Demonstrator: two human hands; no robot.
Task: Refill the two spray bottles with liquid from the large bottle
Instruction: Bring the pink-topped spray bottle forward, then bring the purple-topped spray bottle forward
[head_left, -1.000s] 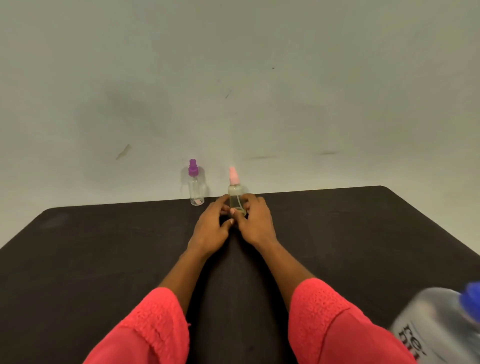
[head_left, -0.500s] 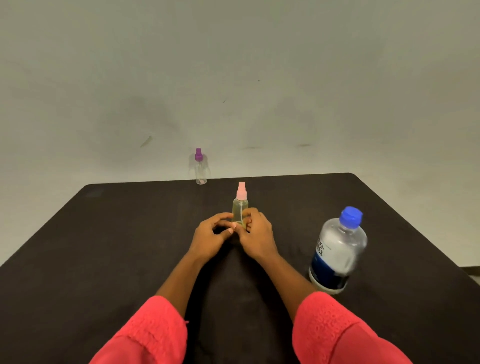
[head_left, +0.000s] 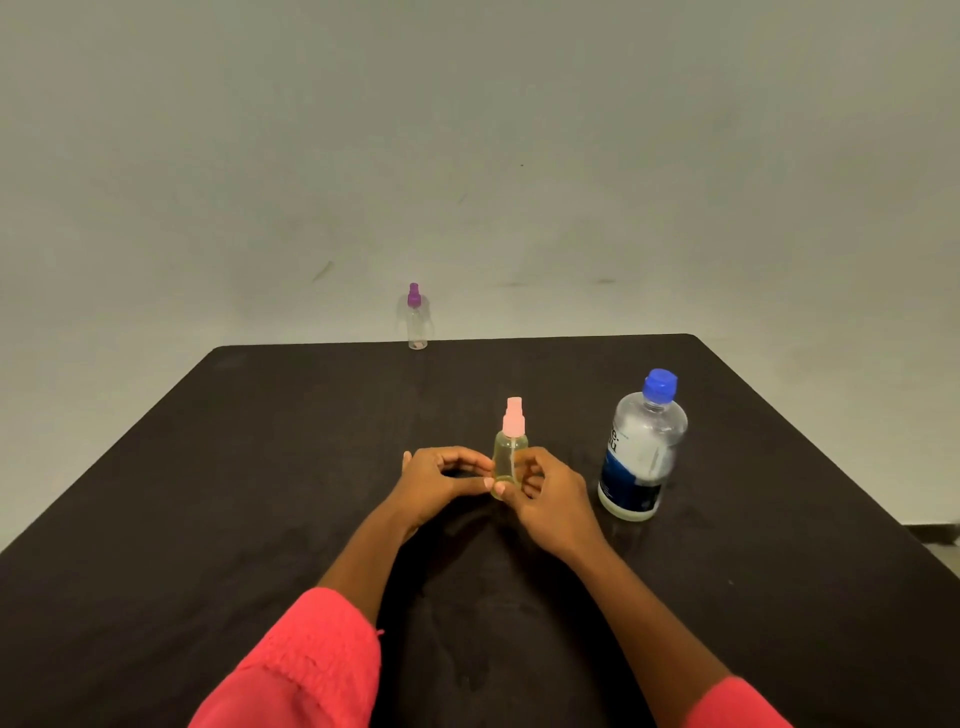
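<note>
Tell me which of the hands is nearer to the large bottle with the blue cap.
Right. The right hand grips the pink-capped spray bottle, just left of the large bottle without touching it. The left hand holds the spray bottle's other side, farther away.

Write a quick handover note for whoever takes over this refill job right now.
Left hand and right hand: both hold the pink-capped spray bottle, upright, cap on.
Purple-capped spray bottle: far edge of the table, untouched, cap on.
Large bottle: right of the hands, blue cap on.
Done: no cap off yet.
Left: uncap, fill both spray bottles, recap.
</note>
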